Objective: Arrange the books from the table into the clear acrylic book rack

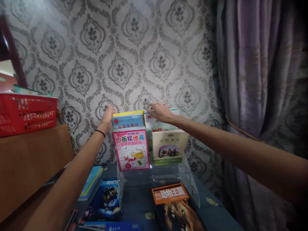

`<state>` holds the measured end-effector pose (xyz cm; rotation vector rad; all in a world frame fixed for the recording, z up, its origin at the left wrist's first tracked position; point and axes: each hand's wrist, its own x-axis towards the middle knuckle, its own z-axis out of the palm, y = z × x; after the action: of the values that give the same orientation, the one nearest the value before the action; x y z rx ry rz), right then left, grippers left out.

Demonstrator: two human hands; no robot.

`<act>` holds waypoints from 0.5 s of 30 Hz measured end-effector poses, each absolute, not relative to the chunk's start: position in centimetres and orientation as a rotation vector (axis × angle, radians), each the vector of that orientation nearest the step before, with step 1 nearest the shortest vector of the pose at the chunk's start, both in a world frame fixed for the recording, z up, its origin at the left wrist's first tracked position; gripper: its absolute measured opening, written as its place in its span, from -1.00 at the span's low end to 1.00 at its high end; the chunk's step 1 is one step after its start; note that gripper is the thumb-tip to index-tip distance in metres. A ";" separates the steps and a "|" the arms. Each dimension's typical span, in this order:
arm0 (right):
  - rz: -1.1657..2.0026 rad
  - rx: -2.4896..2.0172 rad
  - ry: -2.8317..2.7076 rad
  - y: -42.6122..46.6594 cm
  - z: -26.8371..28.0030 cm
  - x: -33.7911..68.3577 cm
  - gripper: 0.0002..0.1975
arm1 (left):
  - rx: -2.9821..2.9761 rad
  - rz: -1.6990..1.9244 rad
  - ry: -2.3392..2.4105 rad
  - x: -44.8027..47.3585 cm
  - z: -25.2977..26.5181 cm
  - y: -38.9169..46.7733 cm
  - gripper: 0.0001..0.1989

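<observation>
An Earth-cover magazine (103, 200) lies unracked, while the clear rack (166, 177) already holds the blue book (127, 120), left hand (108, 117) upright at its edge, the pink book (132, 150), the white book (149, 124) under the right hand's (159, 112) parted fingers (either grip I cannot tell), and the cream book (168, 148), above a lion-cover magazine (176, 208).

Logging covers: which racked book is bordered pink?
The front left book with cartoon animals; the book beside it is cream, the books behind show no pink border.
</observation>
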<state>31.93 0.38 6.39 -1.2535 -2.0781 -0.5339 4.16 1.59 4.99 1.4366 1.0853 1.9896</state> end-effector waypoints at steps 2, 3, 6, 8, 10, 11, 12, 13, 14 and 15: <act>-0.478 -1.318 -2.121 0.8 7.0 30.2 -0.60 | 1.268 1.949 0.990 4.3 4.4 1.5 -0.40; -0.452 -1.333 -2.143 1.2 7.3 29.6 -0.62 | 1.235 1.918 0.945 4.4 4.0 1.4 -0.39; -0.387 -1.319 -2.216 2.2 8.1 28.6 -0.71 | 1.220 1.802 0.818 4.5 2.9 1.2 -0.37; -0.367 -1.283 -2.250 2.7 8.5 28.3 -0.73 | 1.222 1.736 0.761 4.6 2.5 1.1 -0.36; -0.348 -1.236 -2.276 3.0 8.8 28.2 -0.73 | 1.196 1.702 0.742 4.6 2.3 1.1 -0.36; -0.338 -1.211 -2.285 3.1 8.8 28.1 -0.72 | 1.182 1.692 0.740 4.5 2.3 1.1 -0.36; -0.327 -1.189 -2.293 3.1 8.9 28.1 -0.72 | 1.169 1.687 0.746 4.5 2.4 1.2 -0.37; -0.313 -1.168 -2.300 3.2 8.9 28.1 -0.71 | 1.165 1.681 0.749 4.4 2.4 1.2 -0.38; -0.298 -1.148 -2.306 3.3 8.9 28.2 -0.70 | 1.172 1.679 0.746 4.3 2.4 1.3 -0.40; -0.284 -1.130 -2.311 3.4 8.9 28.2 -0.68 | 1.184 1.681 0.736 4.3 2.4 1.3 -0.43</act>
<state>28.22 3.38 8.90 -1.1298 -2.3115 -0.2839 4.27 1.31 2.45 1.1841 0.7357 1.6807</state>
